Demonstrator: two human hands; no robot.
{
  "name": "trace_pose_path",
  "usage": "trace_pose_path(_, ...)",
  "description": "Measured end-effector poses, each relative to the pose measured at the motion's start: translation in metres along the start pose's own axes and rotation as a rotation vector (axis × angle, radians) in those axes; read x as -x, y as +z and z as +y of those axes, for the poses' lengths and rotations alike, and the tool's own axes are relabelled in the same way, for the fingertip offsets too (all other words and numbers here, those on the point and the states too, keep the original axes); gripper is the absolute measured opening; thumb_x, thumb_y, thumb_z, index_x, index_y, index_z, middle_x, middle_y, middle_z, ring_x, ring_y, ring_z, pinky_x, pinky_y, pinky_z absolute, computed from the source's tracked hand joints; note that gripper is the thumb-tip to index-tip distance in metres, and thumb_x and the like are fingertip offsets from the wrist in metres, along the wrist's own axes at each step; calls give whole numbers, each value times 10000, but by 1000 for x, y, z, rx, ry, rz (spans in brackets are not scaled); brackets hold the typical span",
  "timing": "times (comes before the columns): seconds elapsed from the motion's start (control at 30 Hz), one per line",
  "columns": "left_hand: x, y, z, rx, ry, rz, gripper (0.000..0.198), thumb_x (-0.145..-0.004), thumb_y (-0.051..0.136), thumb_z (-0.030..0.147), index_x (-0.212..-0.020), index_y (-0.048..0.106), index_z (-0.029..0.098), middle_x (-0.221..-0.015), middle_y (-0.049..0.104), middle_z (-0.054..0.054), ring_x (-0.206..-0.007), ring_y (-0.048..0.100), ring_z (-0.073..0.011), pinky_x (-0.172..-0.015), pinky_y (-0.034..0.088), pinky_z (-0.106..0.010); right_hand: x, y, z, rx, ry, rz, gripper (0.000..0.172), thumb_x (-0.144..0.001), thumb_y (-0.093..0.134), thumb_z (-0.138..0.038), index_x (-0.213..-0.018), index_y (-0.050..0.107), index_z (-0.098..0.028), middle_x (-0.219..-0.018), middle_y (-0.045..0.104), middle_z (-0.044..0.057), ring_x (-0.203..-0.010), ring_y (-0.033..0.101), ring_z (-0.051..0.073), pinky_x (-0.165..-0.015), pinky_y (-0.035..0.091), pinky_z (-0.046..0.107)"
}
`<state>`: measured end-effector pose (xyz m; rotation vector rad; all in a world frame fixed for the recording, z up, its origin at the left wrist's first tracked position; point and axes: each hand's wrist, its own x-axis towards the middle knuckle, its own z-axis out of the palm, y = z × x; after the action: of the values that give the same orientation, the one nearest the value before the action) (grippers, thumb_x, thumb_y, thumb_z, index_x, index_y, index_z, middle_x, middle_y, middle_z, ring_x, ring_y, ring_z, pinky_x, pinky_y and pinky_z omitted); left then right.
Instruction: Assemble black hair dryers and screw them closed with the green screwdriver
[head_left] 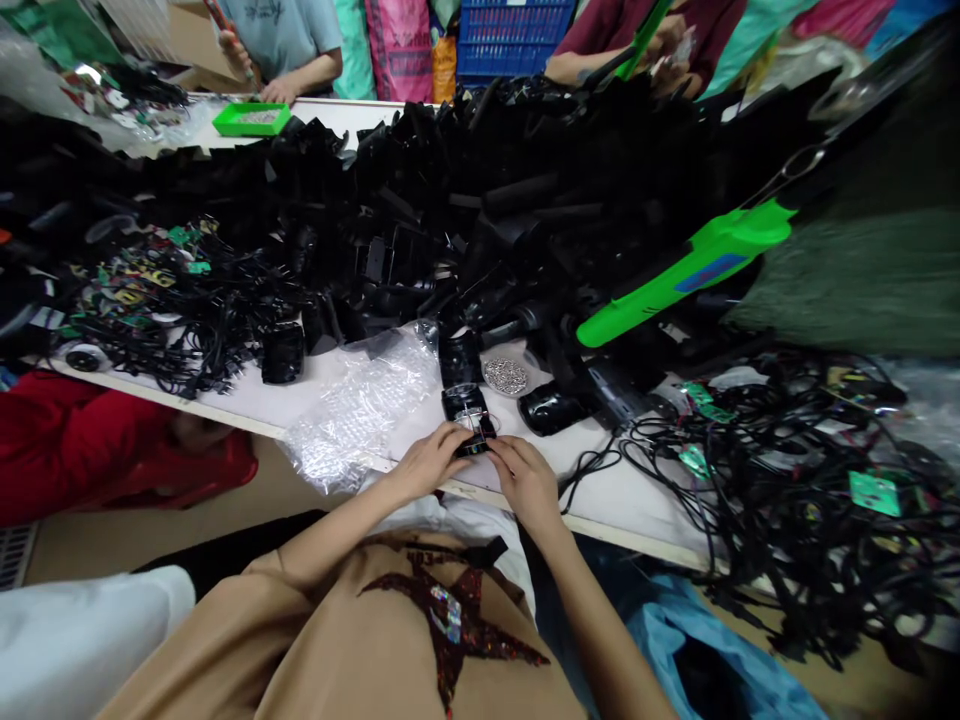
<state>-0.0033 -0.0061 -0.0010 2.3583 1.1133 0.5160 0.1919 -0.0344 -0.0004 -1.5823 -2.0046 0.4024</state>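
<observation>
My left hand [429, 462] and my right hand [525, 478] meet at the near edge of the white table [622, 495]. Both have their fingers closed on a small black plastic housing [469, 410] with metal parts showing inside. The housing lies on the table just in front of me. A round dish of small silver screws [505, 376] sits right behind it. A black rounded part [551, 408] lies to the right of the housing.
A large heap of black plastic parts [450, 200] covers the table's middle. A green electric screwdriver [686, 268] hangs at the right. Tangled black cables with green circuit boards [787, 470] lie right and left. Bubble wrap [360, 410] lies left. Other people work at the far side beside a green tray [251, 118].
</observation>
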Motion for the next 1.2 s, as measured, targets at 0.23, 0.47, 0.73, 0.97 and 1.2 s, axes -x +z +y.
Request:
trace_pose_path(0.23,6,11,-12,77,-5,65,302,-876,495,342,-1105,374,186,-1010,526,-70,-903,584,-186,-738,517,-312,0,7,-5,132,-176,38,246,-895,443,-219,-999,662,-178,-1016,650,87,-903,568,206,-762,512,327)
trace_pose_path(0.47,9,8,-11,71,4,82,361,-864,515,356,-1148,368,187,-1059,526,-91,-944,583,-194,-746,520,-317,-2,-1,-6,73,-198,51,223,-874,484,-209,-1010,656,-168,-1024,650,98,-900,587,206,-759,521,338)
trace_pose_path(0.73,14,-18,-18,119,-84,286,225,-869,511,285,-1064,498,175,-892,606,-56,-713,593,-128,-630,498,-243,-15,-49,18,-74,-43,275,159,-848,537,-216,-950,659,-205,-955,672,59,-901,621,179,-827,511,340)
trace_pose_path(0.97,-1,-47,-41,235,-320,487,148,-884,464,246,-943,576,171,-760,619,-14,-678,600,-111,-622,475,-212,-29,-75,49,-13,-6,266,145,-860,524,-233,-925,646,-189,-901,682,58,-851,637,179,-777,523,329)
trace_pose_path(1.2,-53,-88,-53,264,-282,408,202,-880,464,321,-896,600,172,-759,621,-15,-674,572,-117,-621,460,-220,-100,-84,27,50,-106,128,188,-883,466,-269,-952,628,-203,-925,671,55,-852,630,173,-767,515,290)
